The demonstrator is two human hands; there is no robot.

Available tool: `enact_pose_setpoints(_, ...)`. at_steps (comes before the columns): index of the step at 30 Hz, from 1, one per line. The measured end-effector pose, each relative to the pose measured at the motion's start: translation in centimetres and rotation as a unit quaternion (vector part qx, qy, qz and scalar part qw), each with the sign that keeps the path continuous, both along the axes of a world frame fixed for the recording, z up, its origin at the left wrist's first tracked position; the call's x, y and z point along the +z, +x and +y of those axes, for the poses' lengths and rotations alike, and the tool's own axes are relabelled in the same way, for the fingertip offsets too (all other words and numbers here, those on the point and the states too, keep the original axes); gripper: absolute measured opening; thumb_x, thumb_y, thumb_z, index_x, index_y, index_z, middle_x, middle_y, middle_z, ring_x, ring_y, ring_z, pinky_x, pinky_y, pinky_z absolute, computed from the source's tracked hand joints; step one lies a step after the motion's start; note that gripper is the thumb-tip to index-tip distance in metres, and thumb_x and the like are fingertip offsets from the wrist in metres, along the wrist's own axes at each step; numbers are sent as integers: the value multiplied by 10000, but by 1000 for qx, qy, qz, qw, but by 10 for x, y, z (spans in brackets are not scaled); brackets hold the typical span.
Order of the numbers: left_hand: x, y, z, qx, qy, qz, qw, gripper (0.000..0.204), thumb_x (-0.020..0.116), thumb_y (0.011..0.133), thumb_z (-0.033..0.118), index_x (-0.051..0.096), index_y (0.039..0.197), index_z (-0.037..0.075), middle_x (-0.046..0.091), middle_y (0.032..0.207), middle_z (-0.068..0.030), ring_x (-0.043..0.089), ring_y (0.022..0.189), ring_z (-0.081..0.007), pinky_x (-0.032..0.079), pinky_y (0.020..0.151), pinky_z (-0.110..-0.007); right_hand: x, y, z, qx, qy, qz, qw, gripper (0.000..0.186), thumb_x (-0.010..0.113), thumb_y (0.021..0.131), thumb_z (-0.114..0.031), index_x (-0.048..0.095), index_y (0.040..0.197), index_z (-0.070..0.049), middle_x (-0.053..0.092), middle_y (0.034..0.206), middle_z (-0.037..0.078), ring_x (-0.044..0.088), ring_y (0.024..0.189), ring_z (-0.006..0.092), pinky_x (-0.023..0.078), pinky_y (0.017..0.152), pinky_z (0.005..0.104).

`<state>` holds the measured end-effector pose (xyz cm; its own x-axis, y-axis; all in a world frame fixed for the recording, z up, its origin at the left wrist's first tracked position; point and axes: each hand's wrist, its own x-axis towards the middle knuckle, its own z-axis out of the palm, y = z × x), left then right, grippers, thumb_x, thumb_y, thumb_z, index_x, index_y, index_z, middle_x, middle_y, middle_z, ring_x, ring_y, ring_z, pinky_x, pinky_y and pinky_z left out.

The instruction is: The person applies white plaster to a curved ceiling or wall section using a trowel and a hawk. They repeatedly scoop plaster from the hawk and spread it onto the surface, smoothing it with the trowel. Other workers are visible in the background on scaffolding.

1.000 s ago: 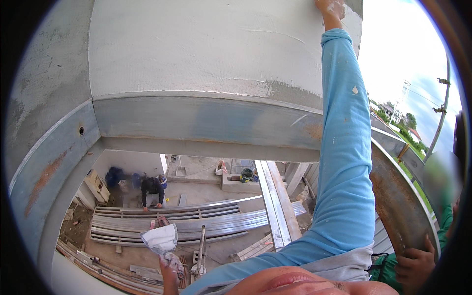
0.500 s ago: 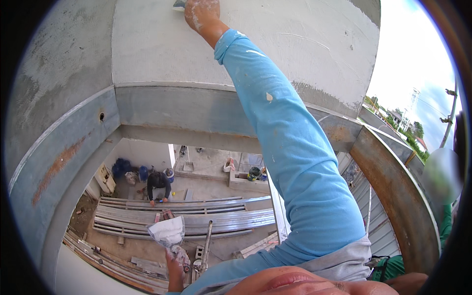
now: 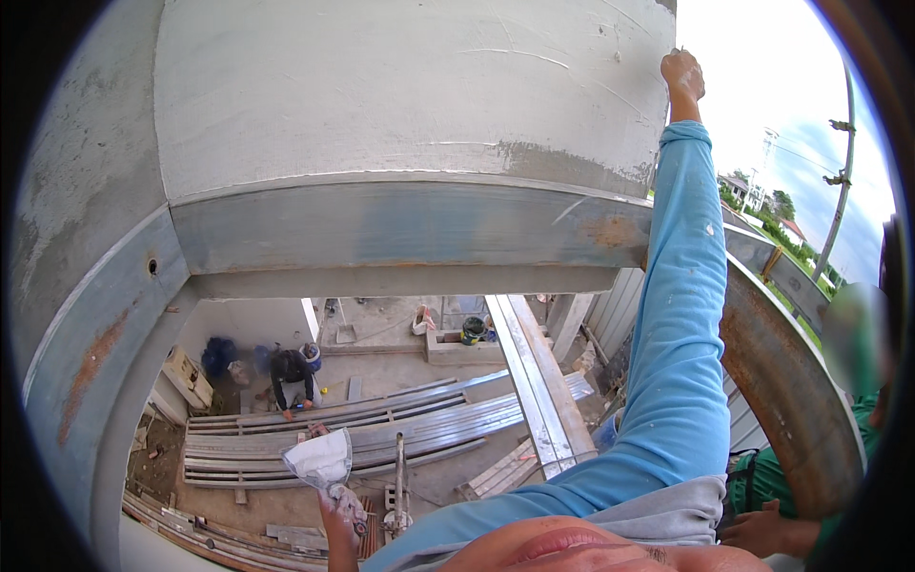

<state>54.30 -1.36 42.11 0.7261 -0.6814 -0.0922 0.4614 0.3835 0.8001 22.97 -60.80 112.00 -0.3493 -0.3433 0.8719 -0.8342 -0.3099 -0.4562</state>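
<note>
My right hand (image 3: 683, 74), at the end of a blue sleeve, reaches up to the right edge of the white-coated wall panel (image 3: 410, 86), its fingers closed on a putty knife (image 3: 679, 53) that is mostly hidden. Low in the view, my left hand (image 3: 338, 522) grips a tray of white paste (image 3: 319, 458), with a crumpled rag beside the fingers. A blue-grey steel beam (image 3: 400, 229) with rust spots runs under the panel.
Below are long metal tubes (image 3: 362, 443), a plank beam (image 3: 534, 381), buckets (image 3: 473, 330) and a crouching person (image 3: 291, 377). A rusty curved-looking beam (image 3: 791, 362) borders the right, beside a co-worker in green (image 3: 762, 496). Outside stands a pole (image 3: 846, 162).
Half a second ago my right hand was mid-panel with the blade showing; it has swung right to the panel's edge. The co-worker's hand on the right has come lower since a second ago.
</note>
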Motion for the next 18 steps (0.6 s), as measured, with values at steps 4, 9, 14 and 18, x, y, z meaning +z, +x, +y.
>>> enact_pose_setpoints(4,4,-7,-13,-13,-22,39,999,286,496,968,13,372,1168,177,454,751,-19,460,518,-122,404,433,-270,16,13,-26,60,69,-4,996,483,517,915,-370,634,1270,-64,599,1311,185,582,1205,366,478,986,471)
enact_pose_setpoints(9,4,-16,-3,-2,-20,2,1000,295,516,942,-12,372,1125,170,460,748,-21,473,512,-132,409,440,-274,11,122,13,54,-59,-22,997,611,467,945,-507,563,1354,-64,472,1412,233,472,1291,434,405,1043,528)
enact_pose_setpoints(14,-26,-5,29,32,-15,26,999,386,529,929,-15,366,1221,178,468,753,-25,477,509,-136,415,447,-275,28,288,85,35,-278,-32,959,357,526,909,-271,644,1173,-62,629,1193,232,577,1119,459,460,940,576)
enact_pose_setpoints(18,-35,6,50,103,-1,34,994,419,526,923,-18,360,1253,179,472,765,-29,479,518,-136,416,449,-277,60,432,132,182,-324,27,928,459,465,911,-315,615,1274,-76,541,1356,272,517,1210,492,339,1056,621)
